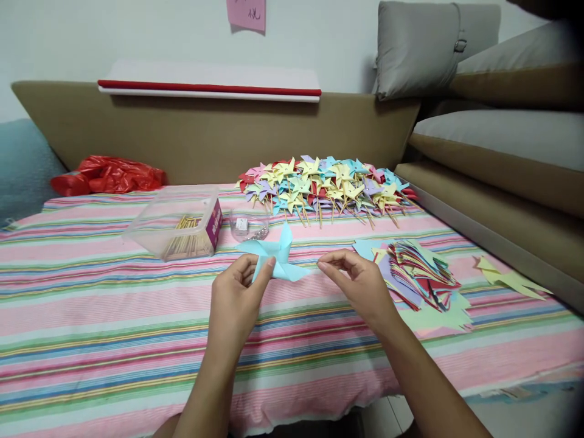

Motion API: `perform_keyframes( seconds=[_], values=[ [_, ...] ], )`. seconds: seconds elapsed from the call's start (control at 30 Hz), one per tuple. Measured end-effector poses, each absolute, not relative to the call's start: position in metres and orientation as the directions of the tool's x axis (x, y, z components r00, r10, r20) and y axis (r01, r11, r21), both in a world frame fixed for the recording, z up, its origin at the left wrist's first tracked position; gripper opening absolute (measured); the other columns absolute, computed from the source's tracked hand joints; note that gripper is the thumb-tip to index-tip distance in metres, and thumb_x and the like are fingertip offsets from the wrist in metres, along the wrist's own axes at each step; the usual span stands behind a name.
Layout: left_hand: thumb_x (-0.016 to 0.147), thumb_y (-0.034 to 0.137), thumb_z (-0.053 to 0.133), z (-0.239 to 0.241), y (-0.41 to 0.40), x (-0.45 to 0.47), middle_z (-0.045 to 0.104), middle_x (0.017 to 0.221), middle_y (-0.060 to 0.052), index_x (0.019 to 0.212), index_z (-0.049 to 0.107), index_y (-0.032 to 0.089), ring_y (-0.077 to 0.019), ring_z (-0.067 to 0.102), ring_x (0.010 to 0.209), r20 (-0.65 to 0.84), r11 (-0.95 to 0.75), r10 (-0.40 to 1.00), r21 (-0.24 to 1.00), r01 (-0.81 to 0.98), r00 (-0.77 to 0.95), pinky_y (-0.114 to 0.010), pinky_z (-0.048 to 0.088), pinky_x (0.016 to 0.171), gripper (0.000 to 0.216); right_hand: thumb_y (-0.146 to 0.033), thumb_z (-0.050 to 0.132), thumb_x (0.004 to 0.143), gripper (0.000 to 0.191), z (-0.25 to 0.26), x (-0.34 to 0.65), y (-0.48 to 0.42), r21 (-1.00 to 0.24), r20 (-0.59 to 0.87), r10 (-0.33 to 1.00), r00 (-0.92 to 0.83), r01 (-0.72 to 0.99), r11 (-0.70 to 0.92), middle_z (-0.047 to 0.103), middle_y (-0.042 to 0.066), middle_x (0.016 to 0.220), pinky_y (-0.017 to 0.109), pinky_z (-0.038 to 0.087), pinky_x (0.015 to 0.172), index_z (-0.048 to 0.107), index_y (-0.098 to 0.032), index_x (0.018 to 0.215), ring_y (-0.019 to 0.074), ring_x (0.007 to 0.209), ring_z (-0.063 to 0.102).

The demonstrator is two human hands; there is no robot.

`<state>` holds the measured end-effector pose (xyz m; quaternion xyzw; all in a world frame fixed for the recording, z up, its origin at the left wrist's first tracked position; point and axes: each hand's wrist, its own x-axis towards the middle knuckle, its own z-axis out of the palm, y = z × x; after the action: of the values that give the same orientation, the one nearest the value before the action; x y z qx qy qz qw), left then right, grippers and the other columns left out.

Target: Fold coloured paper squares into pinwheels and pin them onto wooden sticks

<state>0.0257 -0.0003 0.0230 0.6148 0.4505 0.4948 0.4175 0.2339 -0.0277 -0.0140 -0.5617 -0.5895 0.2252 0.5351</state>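
Note:
My left hand [237,292] pinches a light blue paper pinwheel [276,255] at its middle, holding it just above the striped cloth. To its right, my right hand [356,280] is pinched shut, thumb and forefinger pressed together close to the pinwheel's right blade; whatever it grips is too small to make out. A small clear round container [249,225] with tiny metal pieces stands just beyond the pinwheel.
A clear plastic box of wooden sticks [182,228] sits at the back left. Several finished coloured pinwheels [326,185] lie in a heap at the back. A stack of cut coloured paper [420,274] lies right of my right hand. A red bag [109,175] rests far left.

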Motion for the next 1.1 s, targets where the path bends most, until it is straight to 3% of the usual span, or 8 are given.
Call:
perform_keyframes(
  seconds=[0.07,0.13,0.3,0.43,0.63,0.87,1.1],
  values=[
    [0.087,0.039,0.069,0.020,-0.001,0.028,0.059,0.071,0.002,0.075,0.062,0.018,-0.0130,0.054,0.069,0.238,-0.253,0.965,0.956,0.151,0.115,-0.022,0.040,0.063,0.025,-0.037,0.073,0.087,0.015,-0.003,0.220,-0.034,-0.953,0.298,0.922,0.248,0.130,0.273,0.073,0.002,0.090,0.031,0.055,0.082,0.070,-0.023,0.091,0.0183,0.088,0.069],
    [0.087,0.040,0.069,0.017,-0.002,0.031,0.058,0.069,0.002,0.076,0.062,0.019,-0.0131,0.052,0.067,0.246,-0.264,0.962,0.949,0.174,0.117,-0.023,0.039,0.061,0.025,-0.036,0.076,0.084,0.012,0.002,0.208,-0.036,-0.959,0.277,0.935,0.220,0.002,0.284,0.071,0.002,0.091,0.031,0.055,0.082,0.072,-0.025,0.088,0.0181,0.090,0.068],
    [0.088,0.042,0.068,0.017,-0.007,0.038,0.057,0.069,0.002,0.081,0.064,0.019,-0.0129,0.050,0.066,0.234,-0.258,0.961,0.950,0.178,0.146,-0.023,0.037,0.059,0.024,-0.034,0.075,0.085,0.006,-0.002,0.195,-0.031,-0.937,0.348,0.922,0.173,0.103,0.334,0.057,0.005,0.120,0.036,0.045,0.104,0.075,-0.028,0.085,0.0228,0.130,0.050],
    [0.088,0.043,0.068,0.020,-0.010,0.039,0.052,0.065,0.004,0.077,0.063,0.018,-0.0111,0.046,0.062,0.208,-0.232,0.963,0.963,0.137,0.168,-0.023,0.035,0.057,0.028,-0.035,0.071,0.087,0.007,0.001,0.194,-0.032,-0.936,0.332,0.931,0.148,0.171,0.307,0.056,0.005,0.123,0.035,0.046,0.102,0.073,-0.029,0.088,0.0224,0.134,0.046],
    [0.087,0.041,0.070,0.024,-0.011,0.038,0.052,0.065,0.003,0.076,0.062,0.017,-0.0111,0.049,0.066,0.193,-0.207,0.963,0.976,0.061,0.186,-0.021,0.039,0.062,0.028,-0.032,0.070,0.089,0.005,0.005,0.195,-0.035,-0.912,0.385,0.914,0.129,0.205,0.356,0.060,0.006,0.116,0.032,0.050,0.093,0.074,-0.028,0.087,0.0214,0.127,0.051],
    [0.087,0.044,0.070,0.024,-0.011,0.039,0.052,0.064,0.003,0.074,0.062,0.017,-0.0111,0.045,0.062,0.167,-0.191,0.968,0.975,0.113,0.188,-0.024,0.033,0.057,0.030,-0.030,0.070,0.089,0.005,0.006,0.196,-0.034,-0.906,0.398,0.907,0.136,0.211,0.366,0.061,0.004,0.108,0.031,0.049,0.091,0.073,-0.026,0.087,0.0209,0.122,0.054],
    [0.086,0.045,0.070,0.023,-0.011,0.039,0.049,0.062,0.003,0.072,0.062,0.018,-0.0112,0.043,0.058,0.196,-0.222,0.960,0.968,0.115,0.200,-0.024,0.033,0.053,0.032,-0.031,0.069,0.089,0.008,0.007,0.197,-0.036,-0.935,0.350,0.930,0.114,0.107,0.338,0.063,0.002,0.095,0.029,0.052,0.078,0.069,-0.023,0.087,0.0172,0.091,0.062]
  ],
)
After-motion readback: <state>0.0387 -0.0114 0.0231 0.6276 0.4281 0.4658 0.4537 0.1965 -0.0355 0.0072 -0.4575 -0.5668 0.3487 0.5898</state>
